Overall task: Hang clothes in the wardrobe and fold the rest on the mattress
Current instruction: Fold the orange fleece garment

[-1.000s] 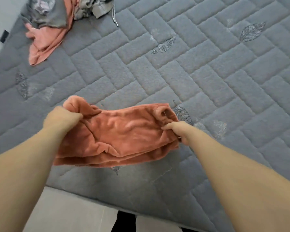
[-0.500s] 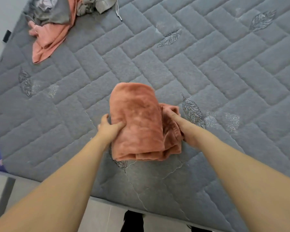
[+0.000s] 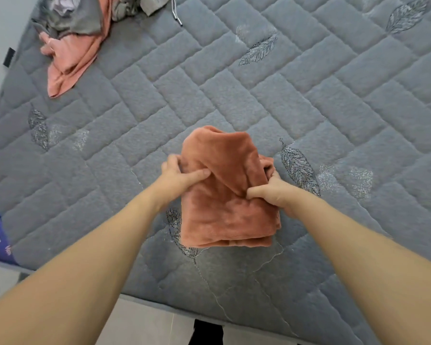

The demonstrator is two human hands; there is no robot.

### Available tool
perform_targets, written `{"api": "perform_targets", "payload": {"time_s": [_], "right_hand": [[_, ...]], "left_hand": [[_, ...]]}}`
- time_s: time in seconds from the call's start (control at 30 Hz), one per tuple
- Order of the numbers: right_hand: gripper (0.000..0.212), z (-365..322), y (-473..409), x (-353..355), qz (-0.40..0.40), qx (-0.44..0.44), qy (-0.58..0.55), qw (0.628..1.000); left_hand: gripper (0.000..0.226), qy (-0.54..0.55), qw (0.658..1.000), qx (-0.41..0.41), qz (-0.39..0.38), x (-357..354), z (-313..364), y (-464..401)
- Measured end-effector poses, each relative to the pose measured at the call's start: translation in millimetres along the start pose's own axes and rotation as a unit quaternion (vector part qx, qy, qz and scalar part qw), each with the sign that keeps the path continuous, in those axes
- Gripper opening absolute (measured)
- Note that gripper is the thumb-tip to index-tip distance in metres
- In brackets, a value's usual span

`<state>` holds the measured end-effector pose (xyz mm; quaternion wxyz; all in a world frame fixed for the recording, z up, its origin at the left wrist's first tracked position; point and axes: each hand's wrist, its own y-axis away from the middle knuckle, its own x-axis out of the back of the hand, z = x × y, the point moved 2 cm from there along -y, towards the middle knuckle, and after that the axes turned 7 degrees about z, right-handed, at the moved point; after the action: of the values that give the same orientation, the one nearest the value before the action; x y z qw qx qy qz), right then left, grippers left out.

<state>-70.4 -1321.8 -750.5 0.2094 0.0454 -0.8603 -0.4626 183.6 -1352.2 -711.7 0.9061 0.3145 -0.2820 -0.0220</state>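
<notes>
While both hands grip it, left hand [image 3: 182, 174] at nine o'clock, right hand [image 3: 271, 192] at three, fingers curled into pile, the folded orange fleece [image 3: 224, 195] on the mattress [image 3: 334, 108] looks soft, light, floppy, best held along folded edges.

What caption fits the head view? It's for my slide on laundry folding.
Both hands, left hand and right hand, grip a folded rust fleece garment on a grey quilted mattress.

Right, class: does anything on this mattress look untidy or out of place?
Yes. An unfolded heap of clothes lies crumpled at the far left corner of the mattress, a cord trailing from it. The orange garment held in both hands looks neatly folded.
</notes>
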Motion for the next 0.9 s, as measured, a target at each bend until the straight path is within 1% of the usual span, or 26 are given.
{"api": "perform_targets", "payload": {"time_s": [0.03,0.07,0.1,0.13,0.17,0.23,0.27,0.3,0.33,0.37,0.4,0.47,0.5,0.53,0.6,0.7,0.77,0.83,0.9], "right_hand": [[0.131,2,-1,2,0.013,0.002,-0.015,1.000],[0.120,5,-1,2,0.019,0.000,-0.033,0.999],[0.112,9,-3,2,0.022,-0.004,-0.056,0.998],[0.107,13,-5,2,0.027,-0.015,-0.082,0.996],[0.105,17,-7,1,0.030,-0.030,-0.106,0.993],[0.098,20,-9,1,0.026,-0.058,-0.131,0.989],[0.089,18,-11,1,0.014,-0.062,-0.128,0.990],[0.075,15,-11,1,-0.003,-0.060,-0.121,0.991],[0.059,11,-11,3,-0.017,-0.054,-0.115,0.992],[0.049,7,-11,5,-0.025,-0.049,-0.113,0.992],[0.046,4,-9,9,-0.027,-0.044,-0.116,0.992],[0.051,-1,-4,13,-0.042,-0.034,-0.144,0.988],[0.054,-3,0,11,-0.060,-0.030,-0.159,0.985],[0.054,-8,5,6,-0.085,-0.029,-0.166,0.982],[0.051,-21,18,-10,-0.146,-0.032,-0.153,0.977],[0.053,-52,44,-44,-0.231,-0.031,-0.091,0.968],[0.059,-77,74,-74,-0.282,-0.011,-0.027,0.959],[0.066,-100,118,-108,-0.333,0.035,0.037,0.941],[0.064,-124,169,-138,-0.354,0.109,0.090,0.924]], "left_hand": [[0.088,0.017,0.999,-0.032,0.031,8,7,-6],[0.092,0.026,0.997,-0.057,0.049,13,14,-14],[0.099,0.024,0.996,-0.067,0.047,13,21,-22],[0.103,0.008,0.998,-0.058,0.033,8,26,-29],[0.100,-0.009,0.999,-0.033,0.012,0,28,-34],[0.093,-0.001,0.999,0.047,-0.026,-21,24,-40],[0.091,0.022,0.996,0.080,-0.025,-30,20,-40],[0.091,0.039,0.994,0.098,-0.007,-36,16,-41],[0.090,0.051,0.993,0.103,0.015,-39,12,-41],[0.086,0.066,0.992,0.105,0.027,-39,11,-40],[0.079,0.082,0.990,0.108,0.028,-38,11,-38],[0.062,0.113,0.985,0.127,0.016,-28,10,-31],[0.058,0.123,0.982,0.141,0.016,-20,8,-25],[0.058,0.131,0.978,0.157,0.025,-11,3,-17],[0.066,0.157,0.967,0.190,0.060,14,-11,3],[0.086,0.250,0.930,0.243,0.118,59,-40,45],[0.087,0.307,0.899,0.263,0.169,93,-61,84],[0.085,0.335,0.873,0.269,0.231,128,-80,133],[0.083,0.352,0.851,0.268,0.284,164,-92,191]]}}
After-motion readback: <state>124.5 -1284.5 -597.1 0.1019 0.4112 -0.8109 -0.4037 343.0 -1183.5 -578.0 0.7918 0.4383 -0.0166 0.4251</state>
